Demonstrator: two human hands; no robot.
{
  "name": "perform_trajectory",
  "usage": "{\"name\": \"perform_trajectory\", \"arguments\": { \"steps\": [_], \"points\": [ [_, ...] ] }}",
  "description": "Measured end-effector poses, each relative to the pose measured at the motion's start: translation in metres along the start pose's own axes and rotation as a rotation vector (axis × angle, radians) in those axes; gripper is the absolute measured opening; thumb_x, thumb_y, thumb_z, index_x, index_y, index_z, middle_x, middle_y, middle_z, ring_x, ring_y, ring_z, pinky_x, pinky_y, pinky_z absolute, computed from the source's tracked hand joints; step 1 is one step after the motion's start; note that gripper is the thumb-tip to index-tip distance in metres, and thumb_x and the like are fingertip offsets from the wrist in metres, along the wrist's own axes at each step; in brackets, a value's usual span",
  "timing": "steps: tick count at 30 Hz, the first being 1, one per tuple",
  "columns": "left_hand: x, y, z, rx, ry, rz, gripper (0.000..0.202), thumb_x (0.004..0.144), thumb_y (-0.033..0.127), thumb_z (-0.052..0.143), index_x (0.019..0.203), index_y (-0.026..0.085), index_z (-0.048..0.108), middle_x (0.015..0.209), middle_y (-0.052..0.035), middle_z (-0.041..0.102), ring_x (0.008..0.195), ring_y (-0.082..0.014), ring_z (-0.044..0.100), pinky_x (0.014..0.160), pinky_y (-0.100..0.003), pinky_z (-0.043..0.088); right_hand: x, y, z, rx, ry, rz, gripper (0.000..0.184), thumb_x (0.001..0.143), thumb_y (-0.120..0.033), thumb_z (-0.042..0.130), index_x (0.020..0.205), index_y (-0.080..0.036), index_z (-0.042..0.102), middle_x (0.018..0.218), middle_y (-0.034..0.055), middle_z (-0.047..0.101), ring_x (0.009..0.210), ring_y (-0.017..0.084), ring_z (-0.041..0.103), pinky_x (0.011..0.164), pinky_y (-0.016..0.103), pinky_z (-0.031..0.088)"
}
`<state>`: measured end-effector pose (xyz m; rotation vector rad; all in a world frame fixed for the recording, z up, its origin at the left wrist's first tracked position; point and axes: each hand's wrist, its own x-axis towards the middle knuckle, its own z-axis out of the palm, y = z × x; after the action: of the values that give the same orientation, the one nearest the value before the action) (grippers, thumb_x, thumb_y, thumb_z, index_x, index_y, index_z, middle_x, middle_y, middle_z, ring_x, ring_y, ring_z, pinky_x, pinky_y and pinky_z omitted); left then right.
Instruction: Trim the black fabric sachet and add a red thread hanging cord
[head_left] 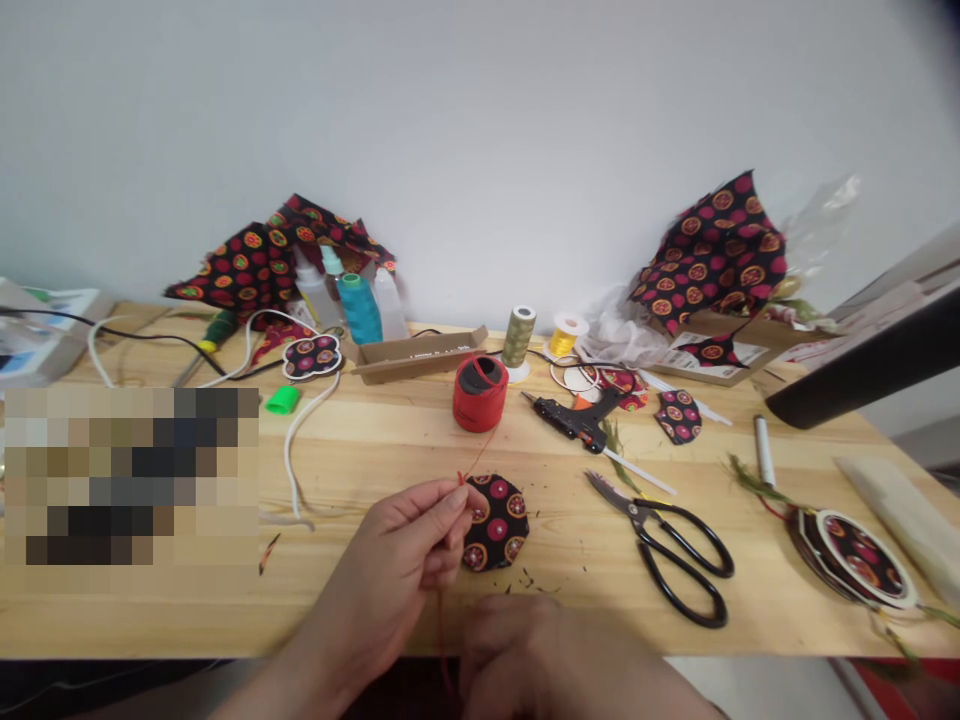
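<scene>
My left hand (431,540) pinches a red thread (480,455) between thumb and forefinger. From the pinch the thread runs up to a spool of red thread (480,405); another length hangs down toward the table's front edge. Just right of my fingertips lies a round, dark patterned fabric piece (501,520), partly covered by them. My right hand (510,640) is low at the front edge, near the hanging thread. It is blurred and its fingers are hidden.
Black-handled scissors (675,550) and a glue gun (574,418) lie to the right. Behind stand a green thread spool (519,338), a yellow spool (566,336) and a cardboard tray (412,357). A white cable (291,460) curves at left. A fabric-covered round piece (862,560) sits far right.
</scene>
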<state>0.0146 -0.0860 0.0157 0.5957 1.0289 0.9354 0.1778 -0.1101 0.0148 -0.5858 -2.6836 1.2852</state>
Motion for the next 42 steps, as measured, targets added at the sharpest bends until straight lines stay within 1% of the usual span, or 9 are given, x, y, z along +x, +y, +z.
{"name": "perform_trajectory", "arguments": {
  "steps": [4, 8, 10, 13, 22, 26, 30, 36, 42],
  "points": [
    [0.001, 0.002, -0.002, 0.033, 0.055, 0.022, 0.016, 0.075, 0.028, 0.066, 0.07, 0.012, 0.069, 0.051, 0.007, 0.039, 0.044, -0.0033, 0.023, 0.04, -0.016, 0.014, -0.03, -0.003, -0.016, -0.052, 0.288, 0.296, 0.018, 0.088, -0.024, 0.053, 0.102, -0.022, 0.064, 0.096, 0.0011, 0.065, 0.089, 0.012, 0.06, 0.076, 0.018, 0.046],
    [0.0, 0.002, -0.004, 0.088, 0.092, 0.028, 0.019, 0.074, 0.031, 0.066, 0.074, 0.013, 0.071, 0.052, 0.0062, 0.04, 0.045, -0.0038, 0.023, 0.041, -0.016, 0.014, -0.079, 0.023, -0.021, -0.586, 0.637, 0.695, 0.026, 0.087, -0.022, 0.042, 0.1, -0.016, 0.064, 0.099, 0.0121, 0.065, 0.092, 0.026, 0.06, 0.08, 0.04, 0.049],
    [0.0, 0.001, -0.005, 0.111, 0.101, 0.035, 0.02, 0.073, 0.033, 0.067, 0.075, 0.013, 0.072, 0.052, 0.0059, 0.04, 0.045, -0.004, 0.023, 0.041, -0.017, 0.013, -0.1, 0.04, -0.018, -0.75, 0.628, 0.86, 0.026, 0.083, -0.022, 0.045, 0.1, -0.013, 0.064, 0.096, 0.0142, 0.065, 0.089, 0.03, 0.06, 0.079, 0.047, 0.049],
    [0.0, 0.0, -0.004, 0.122, 0.1, 0.04, 0.02, 0.073, 0.033, 0.067, 0.076, 0.014, 0.073, 0.052, 0.0062, 0.04, 0.045, -0.0043, 0.023, 0.041, -0.017, 0.013, -0.116, 0.055, -0.011, -0.805, 0.549, 0.95, 0.029, 0.078, -0.021, 0.05, 0.102, -0.011, 0.063, 0.091, 0.0143, 0.066, 0.085, 0.03, 0.062, 0.075, 0.044, 0.052],
    [0.002, -0.004, 0.001, 0.136, 0.112, 0.052, 0.02, 0.074, 0.033, 0.066, 0.08, 0.015, 0.073, 0.053, 0.006, 0.04, 0.046, -0.0052, 0.026, 0.041, -0.017, 0.015, -0.119, 0.055, -0.009, -0.825, 0.621, 0.933, 0.029, 0.07, -0.017, 0.049, 0.097, -0.012, 0.059, 0.09, 0.0135, 0.066, 0.081, 0.028, 0.065, 0.068, 0.039, 0.054],
    [0.001, -0.004, 0.002, 0.142, 0.113, 0.05, 0.02, 0.073, 0.034, 0.068, 0.079, 0.015, 0.074, 0.053, 0.0055, 0.042, 0.047, -0.0053, 0.027, 0.041, -0.017, 0.016, -0.127, 0.044, -0.017, -0.784, 0.731, 0.812, 0.026, 0.076, -0.022, 0.049, 0.101, -0.016, 0.055, 0.098, 0.0122, 0.062, 0.079, 0.023, 0.065, 0.06, 0.031, 0.053],
    [-0.001, -0.004, 0.003, 0.166, 0.1, 0.069, 0.02, 0.073, 0.034, 0.068, 0.08, 0.016, 0.074, 0.052, 0.0053, 0.044, 0.047, -0.0057, 0.027, 0.041, -0.017, 0.016, -0.109, 0.022, -0.023, -0.544, 0.864, 0.645, 0.021, 0.081, -0.028, 0.053, 0.1, -0.02, 0.053, 0.095, 0.0065, 0.061, 0.075, 0.017, 0.062, 0.062, 0.026, 0.05],
    [-0.005, -0.003, 0.002, 0.223, 0.064, 0.08, 0.016, 0.078, 0.032, 0.064, 0.079, 0.019, 0.074, 0.057, 0.0029, 0.056, 0.052, -0.0076, 0.039, 0.047, -0.017, 0.028, -0.061, -0.011, -0.029, 0.022, 0.623, 0.629, 0.028, 0.063, -0.022, 0.071, 0.086, -0.022, 0.055, 0.081, -0.0029, 0.058, 0.072, 0.015, 0.052, 0.062, 0.022, 0.043],
    [-0.008, -0.003, -0.004, 0.383, 0.021, 0.141, 0.018, 0.083, 0.033, 0.058, 0.088, 0.024, 0.073, 0.07, 0.0019, 0.065, 0.065, -0.0124, 0.051, 0.055, -0.019, 0.035, -0.042, -0.014, -0.039, 0.13, 0.39, 0.689, 0.021, 0.067, -0.03, 0.071, 0.079, -0.021, 0.057, 0.074, -0.0039, 0.057, 0.065, 0.013, 0.045, 0.054, 0.022, 0.032]
  ]
}}
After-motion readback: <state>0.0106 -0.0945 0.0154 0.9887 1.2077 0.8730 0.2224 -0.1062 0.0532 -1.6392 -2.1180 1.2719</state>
